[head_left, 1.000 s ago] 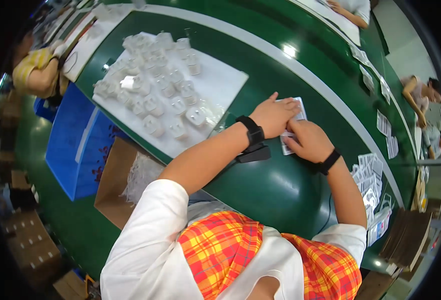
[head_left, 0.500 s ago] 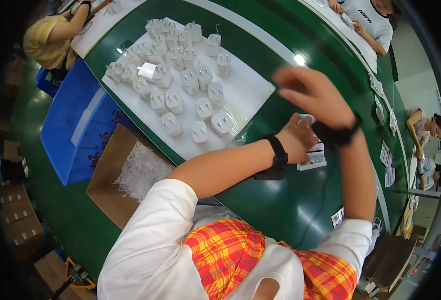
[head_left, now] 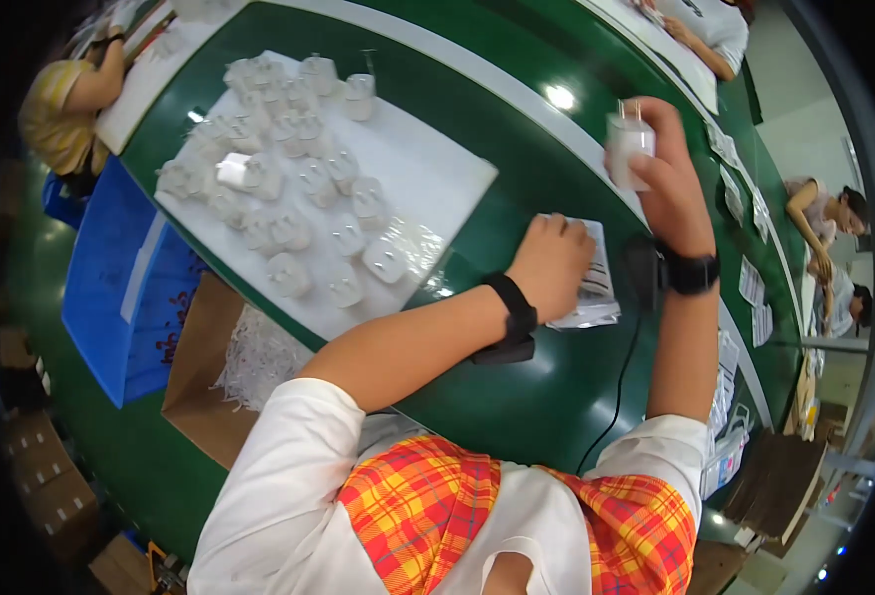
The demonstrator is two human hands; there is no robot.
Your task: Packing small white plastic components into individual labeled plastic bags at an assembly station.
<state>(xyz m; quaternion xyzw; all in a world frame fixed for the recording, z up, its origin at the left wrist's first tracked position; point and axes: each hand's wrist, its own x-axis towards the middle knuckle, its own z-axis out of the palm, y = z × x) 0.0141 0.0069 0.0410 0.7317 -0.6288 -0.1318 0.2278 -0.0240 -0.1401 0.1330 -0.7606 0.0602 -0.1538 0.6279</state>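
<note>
My right hand (head_left: 670, 183) is raised over the far right of the table, closed around a white plug charger (head_left: 631, 149) whose metal prongs point up. My left hand (head_left: 553, 268) rests on a small stack of clear plastic bags with printed labels (head_left: 596, 273), its fingers curled over them; the fingertips are partly hidden. To the left, several more white plug chargers (head_left: 289, 228) stand in a loose group on a white foam sheet (head_left: 447, 169), most with prongs up.
A black device (head_left: 641, 268) with a cable sits beside my right wrist. An open cardboard box (head_left: 194, 367) of clear plastic scraps and a blue bin (head_left: 110, 288) stand at the left. Other people work at the far left and right. Printed bags (head_left: 733, 193) lie along the right side.
My right hand, blurred near the foam sheet before, has moved right and now shows a charger in it. One charger is gone from the sheet's right side. The whole view has shifted slightly.
</note>
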